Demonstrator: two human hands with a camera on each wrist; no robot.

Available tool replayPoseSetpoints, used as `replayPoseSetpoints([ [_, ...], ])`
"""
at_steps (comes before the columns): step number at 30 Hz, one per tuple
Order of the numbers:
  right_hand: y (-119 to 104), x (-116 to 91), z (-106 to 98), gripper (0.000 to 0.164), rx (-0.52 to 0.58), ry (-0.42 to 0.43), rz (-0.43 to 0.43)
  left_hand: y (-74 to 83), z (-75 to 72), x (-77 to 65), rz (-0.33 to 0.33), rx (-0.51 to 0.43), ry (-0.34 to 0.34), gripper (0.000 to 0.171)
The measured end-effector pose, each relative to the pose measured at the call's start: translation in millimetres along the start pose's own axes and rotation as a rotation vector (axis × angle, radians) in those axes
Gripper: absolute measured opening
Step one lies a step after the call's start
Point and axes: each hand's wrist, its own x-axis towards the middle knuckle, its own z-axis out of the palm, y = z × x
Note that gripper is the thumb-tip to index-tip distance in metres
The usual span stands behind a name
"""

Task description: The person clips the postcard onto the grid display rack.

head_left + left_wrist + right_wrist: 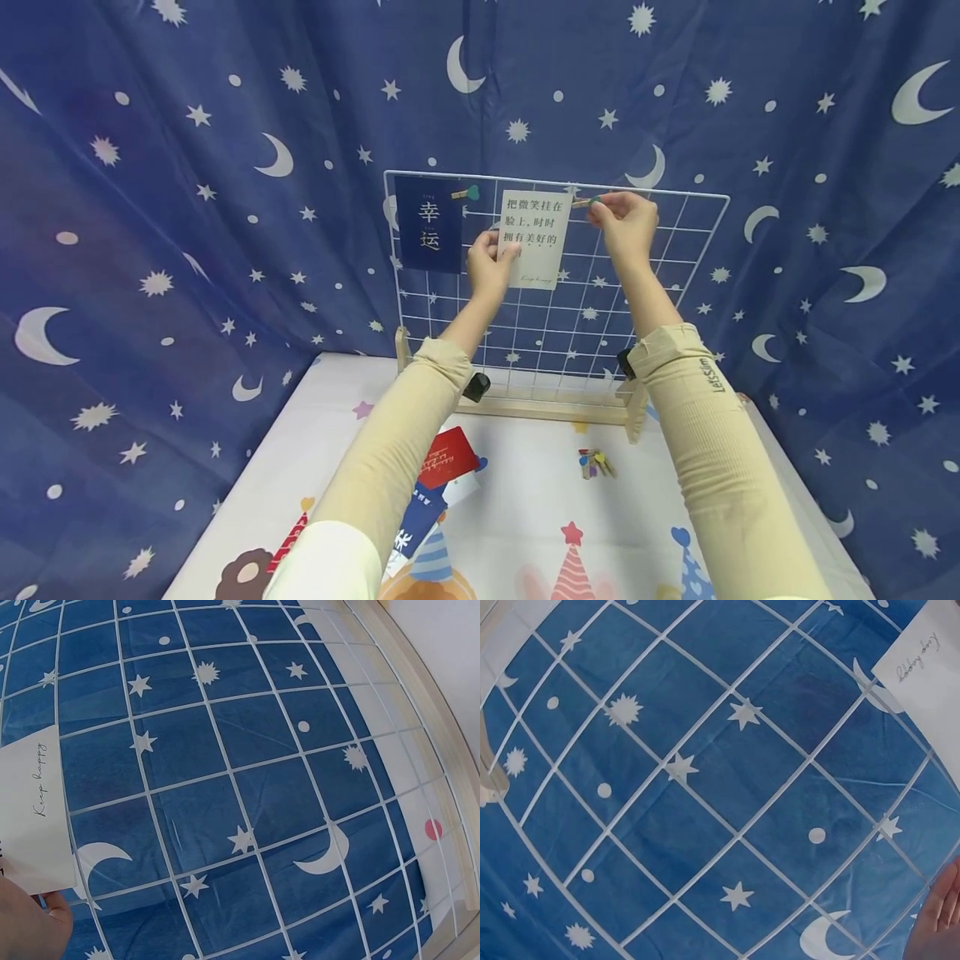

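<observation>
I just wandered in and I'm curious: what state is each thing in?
Wire grid: upright in its wooden base
Dark blue card: clipped to the grid by one clothespin
White card: held up by left hand
Second clothespin: pinched by right hand; whether clipped, unclear
Loose cards: lying overlapped
Loose clothespins: lying clustered

Looking forward and down from the head across the bench (525, 471) to the wire grid (573, 333) at its far side, and facing it much nearer from each wrist, sharing the lower end of the white card (536, 240).
</observation>
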Motion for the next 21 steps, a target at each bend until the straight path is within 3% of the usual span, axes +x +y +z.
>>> replayPoseSetpoints([
  [21,-1.5,0.5,11.7,0.021,0.125,0.012,0.082,0.0,5.1,2.7,-0.039,0.019,0.016,0.023],
])
